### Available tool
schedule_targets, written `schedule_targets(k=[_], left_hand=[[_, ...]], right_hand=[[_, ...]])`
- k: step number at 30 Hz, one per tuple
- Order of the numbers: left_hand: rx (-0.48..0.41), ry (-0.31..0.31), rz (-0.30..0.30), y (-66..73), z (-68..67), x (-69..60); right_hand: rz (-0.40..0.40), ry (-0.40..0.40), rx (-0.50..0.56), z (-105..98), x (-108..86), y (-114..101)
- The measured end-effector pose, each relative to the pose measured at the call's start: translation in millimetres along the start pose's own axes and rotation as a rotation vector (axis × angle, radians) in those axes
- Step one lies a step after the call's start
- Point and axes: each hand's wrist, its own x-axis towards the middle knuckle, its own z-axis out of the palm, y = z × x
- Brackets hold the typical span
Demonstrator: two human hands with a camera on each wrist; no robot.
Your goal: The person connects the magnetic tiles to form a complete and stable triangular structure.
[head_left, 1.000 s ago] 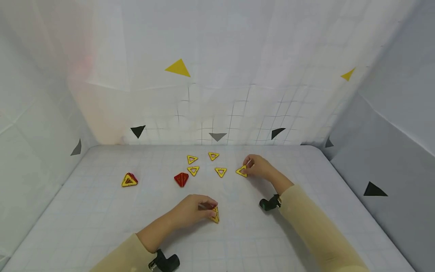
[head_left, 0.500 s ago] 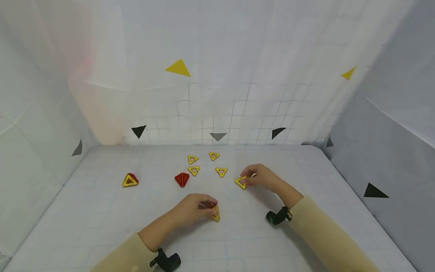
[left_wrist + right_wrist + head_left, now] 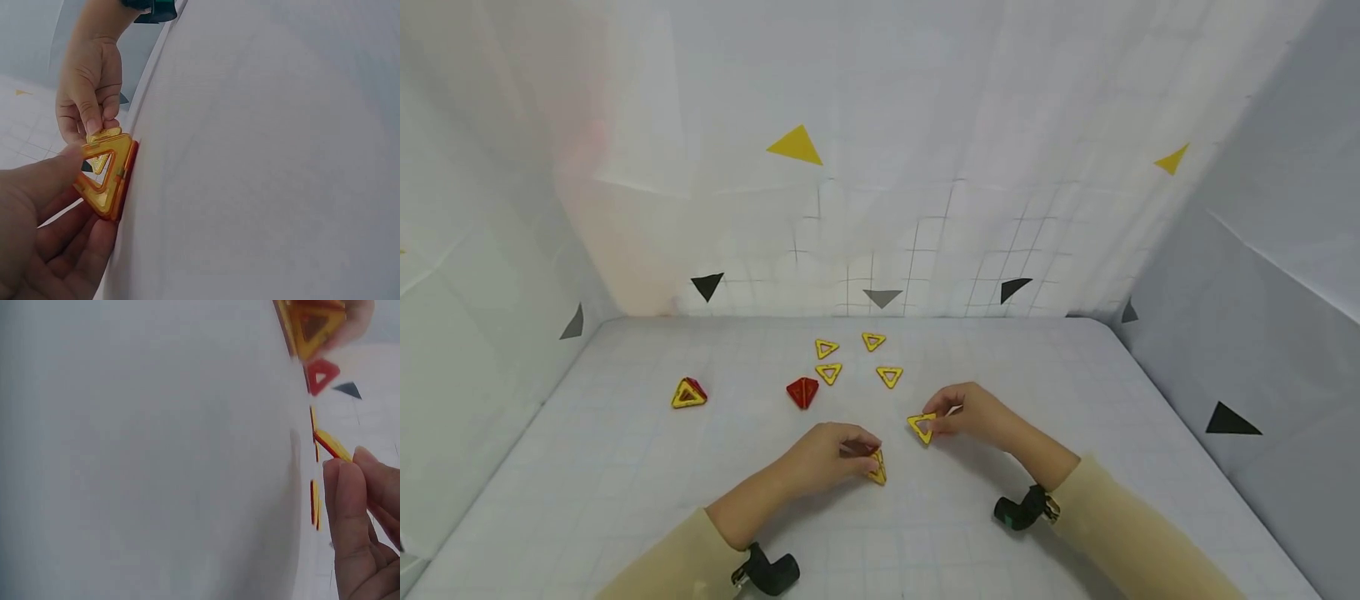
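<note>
My left hand (image 3: pixel 820 460) grips a small yellow-and-red piece built from triangular magnetic tiles (image 3: pixel 119 187), standing on the white table. Its thumb lies on the yellow face and the other fingers curl beneath. To the right, my right hand (image 3: pixel 976 415) pinches a single yellow triangular tile (image 3: pixel 919 427) between thumb and fingers, a short gap away from the built piece. In the right wrist view this tile (image 3: pixel 334 445) appears edge-on, with a red edge. Part of the left-hand piece is hidden behind the fingers.
Several loose yellow triangular tiles (image 3: pixel 890 377) lie flat toward the back of the table. A red pyramid (image 3: pixel 802 392) stands beyond my left hand, and a yellow-and-red pyramid (image 3: pixel 688 394) farther left. White cloth walls (image 3: pixel 880 208) enclose the table's back and sides.
My right hand has brought its yellow tile toward me and slightly left, nearer the left hand, and the tile has turned. My left hand has stayed almost still.
</note>
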Motion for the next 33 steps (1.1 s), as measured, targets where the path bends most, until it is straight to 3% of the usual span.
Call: schedule_targets(k=[12,33], left_hand=[[-0.006,0.006,0.026,-2.1,0.2,0.6],[0.004,0.012,0.018,2.4,0.3,-1.5]], right_hand=[[-0.080,-0.070,0.047,27.0,-16.4,-12.3],[-0.138,-0.108,-0.016,43.1,-19.2,-23.9]])
